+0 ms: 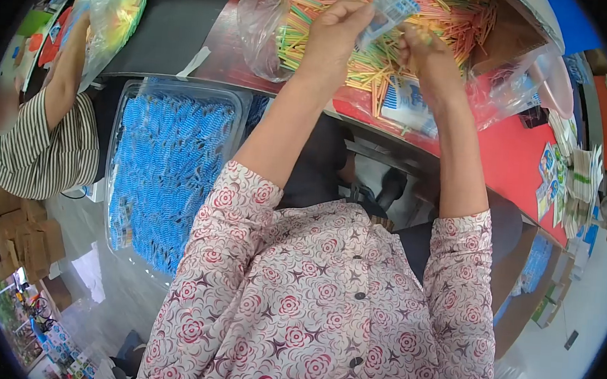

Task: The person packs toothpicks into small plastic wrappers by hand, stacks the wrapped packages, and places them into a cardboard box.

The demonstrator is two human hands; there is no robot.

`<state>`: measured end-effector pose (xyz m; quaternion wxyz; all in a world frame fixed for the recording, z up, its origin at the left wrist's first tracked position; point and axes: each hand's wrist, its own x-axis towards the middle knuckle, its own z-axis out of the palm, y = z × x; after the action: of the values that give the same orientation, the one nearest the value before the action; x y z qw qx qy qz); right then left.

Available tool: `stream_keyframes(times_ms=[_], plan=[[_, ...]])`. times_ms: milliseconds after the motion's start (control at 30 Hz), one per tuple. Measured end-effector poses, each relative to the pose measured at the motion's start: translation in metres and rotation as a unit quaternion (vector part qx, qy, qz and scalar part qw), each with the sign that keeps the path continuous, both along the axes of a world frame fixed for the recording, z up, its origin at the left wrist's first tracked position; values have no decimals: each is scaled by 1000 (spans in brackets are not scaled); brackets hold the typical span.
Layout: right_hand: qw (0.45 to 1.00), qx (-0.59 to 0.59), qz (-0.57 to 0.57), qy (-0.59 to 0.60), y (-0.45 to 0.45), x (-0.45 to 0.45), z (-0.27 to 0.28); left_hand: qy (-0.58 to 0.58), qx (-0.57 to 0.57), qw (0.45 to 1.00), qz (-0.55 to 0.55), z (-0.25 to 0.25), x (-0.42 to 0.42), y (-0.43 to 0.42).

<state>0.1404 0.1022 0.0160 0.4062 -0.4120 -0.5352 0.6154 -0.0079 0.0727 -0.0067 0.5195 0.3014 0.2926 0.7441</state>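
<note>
My left hand (337, 35) pinches a small blue-and-white packet (393, 14) between thumb and fingers, tilted up over a heap of thin coloured sticks (316, 7). Just right of the packet, my right hand (431, 61) has its fingers closed in a pinch. What they hold is hard to make out against the yellow and orange sticks behind. Below my right wrist lies another blue-and-white packet (407, 102), partly covered by the hand and forearm. Clear plastic (262, 28) rises along the heap's left side.
Left of my lap stands a clear plastic tub (113, 176) full of blue packets. A person in a striped shirt (67, 145) sits at left, an arm at a bag of coloured sticks (122, 18). Stacked printed papers (584, 177) lie at right on the red tabletop (513, 165).
</note>
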Motion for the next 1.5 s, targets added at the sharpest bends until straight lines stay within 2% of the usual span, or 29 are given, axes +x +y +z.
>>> stream_keyframes(times_ms=[33,133,167,267,433,600,667,700,800,933,1033,1100,1133,1167,1200,1267,1300,1367,1400,1433,1500], plan=[[1000,-2,0,1,1,5,0,19,3,1000,-1,0,-4,-6],[965,-76,63,242,1,20,10,41,-1,999,-2,-5,-9,-17],[965,-76,62,243,-4,17,18,41,-6,999,0,-8,-11,-20],[932,-54,-135,331,-24,2,45,33,-12,999,-12,-10,-12,-29],[909,49,-57,409,-38,2,63,-26,-12,998,-54,-8,-2,-45],[967,122,-62,215,-38,16,57,-94,-8,992,-84,-7,1,-53],[978,150,-62,133,-40,18,54,-84,1,993,-80,-6,0,-53],[978,150,-62,133,-42,17,53,-73,9,994,-77,-5,0,-53],[984,133,-42,-109,-53,15,50,-46,16,996,-74,-4,2,-53],[974,95,45,-202,-48,32,54,20,20,997,-75,-3,-2,-54],[953,112,93,-264,-41,37,47,80,30,992,-97,1,-6,-57],[941,120,115,-295,-36,40,43,242,47,967,-69,8,-6,-60],[923,161,123,-328,-35,39,41,321,55,944,-53,9,-5,-61],[901,202,131,-360,-35,36,41,322,54,944,-54,9,-5,-60],[877,243,139,-390,-36,33,41,380,93,920,-10,8,-6,-59],[870,231,128,-417,-39,30,45,488,169,853,75,6,-5,-57],[860,220,117,-445,-40,28,50,488,170,853,73,7,-5,-56],[849,208,104,-474,-40,30,48,587,232,759,160,11,-6,-55],[872,201,108,-432,-38,32,40,631,259,703,202,13,-6,-55],[893,193,112,-390,-36,34,31,631,260,703,202,14,-4,-54],[913,185,115,-346,-36,35,31,549,251,776,181,14,4,-53]])
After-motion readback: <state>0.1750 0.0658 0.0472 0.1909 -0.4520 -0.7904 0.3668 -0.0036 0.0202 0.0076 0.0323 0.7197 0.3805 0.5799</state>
